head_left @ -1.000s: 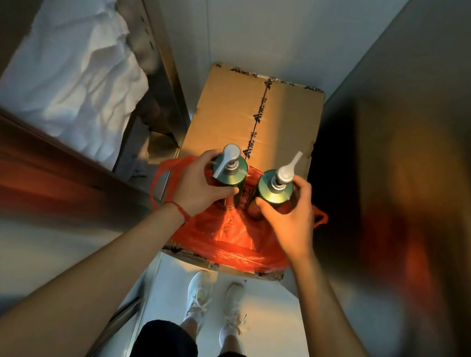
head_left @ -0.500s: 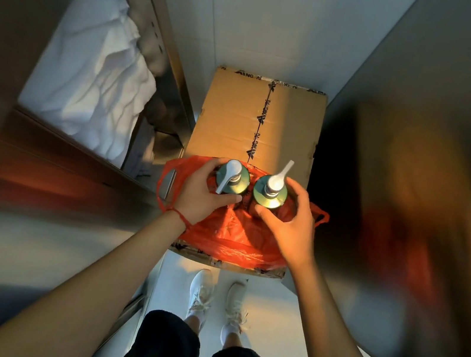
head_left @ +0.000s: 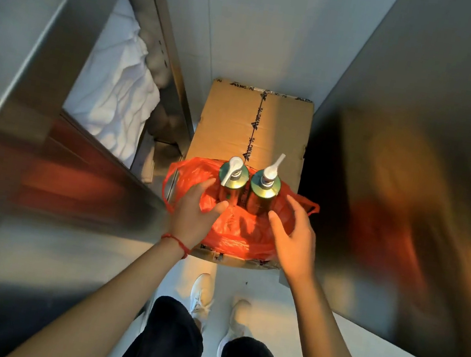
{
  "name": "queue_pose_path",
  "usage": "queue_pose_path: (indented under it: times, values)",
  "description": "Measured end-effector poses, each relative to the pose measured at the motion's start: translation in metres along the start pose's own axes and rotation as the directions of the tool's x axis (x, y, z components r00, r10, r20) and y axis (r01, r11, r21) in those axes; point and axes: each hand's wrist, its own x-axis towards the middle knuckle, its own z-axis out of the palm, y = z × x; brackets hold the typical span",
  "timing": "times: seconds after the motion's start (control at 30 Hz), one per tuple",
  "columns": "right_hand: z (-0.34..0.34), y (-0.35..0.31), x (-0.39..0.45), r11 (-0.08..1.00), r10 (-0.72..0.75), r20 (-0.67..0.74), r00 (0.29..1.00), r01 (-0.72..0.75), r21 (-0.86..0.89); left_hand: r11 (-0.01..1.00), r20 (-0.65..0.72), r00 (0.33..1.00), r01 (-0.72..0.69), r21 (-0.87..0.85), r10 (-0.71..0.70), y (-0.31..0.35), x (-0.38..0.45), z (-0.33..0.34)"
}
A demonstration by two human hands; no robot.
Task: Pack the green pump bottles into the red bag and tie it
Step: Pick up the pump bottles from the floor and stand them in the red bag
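Two green pump bottles (head_left: 245, 184) upright, touching, inside open red bag (head_left: 238, 228) on cardboard box (head_left: 230, 124) printed "ANG", left hand (head_left: 193, 218) and right hand (head_left: 295, 244) just near of them, fingers spread, empty.

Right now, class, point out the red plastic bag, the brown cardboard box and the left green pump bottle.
red plastic bag (head_left: 237, 234), head view, crumpled front
brown cardboard box (head_left: 228, 121), head view, bare top
left green pump bottle (head_left: 228, 191), head view, body

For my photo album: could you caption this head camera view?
Two green pump bottles stand upright in an open red bag on a cardboard box.
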Motion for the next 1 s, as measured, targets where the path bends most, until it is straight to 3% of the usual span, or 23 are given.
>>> queue_pose_path:
  times: [0.13,0.27,0.37,0.6,0.83,1.0]
  values:
    - [-0.014,-0.001,-0.029,0.959,-0.121,0.061,0.991,0.132,-0.251,0.965,0.086,0.990,-0.133,0.227,0.116,-0.007,-0.033,0.001]
    - [-0.030,0.005,-0.062,0.895,-0.171,0.107,0.979,0.200,-0.398,0.888,0.068,0.969,-0.246,0.390,0.238,-0.008,-0.073,0.010]
    - [-0.047,0.013,-0.093,0.849,-0.225,0.121,0.967,0.256,-0.462,0.848,0.014,0.941,-0.311,0.429,0.338,-0.006,-0.110,0.021]
    - [-0.096,0.040,-0.174,0.837,-0.230,0.101,0.968,0.250,-0.487,0.831,0.083,0.946,-0.316,0.458,0.314,0.015,-0.194,0.055]
    - [-0.136,0.075,-0.232,0.852,-0.091,-0.064,0.994,0.045,-0.522,0.710,0.281,0.869,-0.495,0.501,0.408,0.020,-0.224,0.080]
    - [-0.157,0.097,-0.271,0.875,0.064,-0.266,0.962,-0.182,-0.449,0.554,0.479,0.711,-0.703,0.446,0.515,0.029,-0.234,0.106]
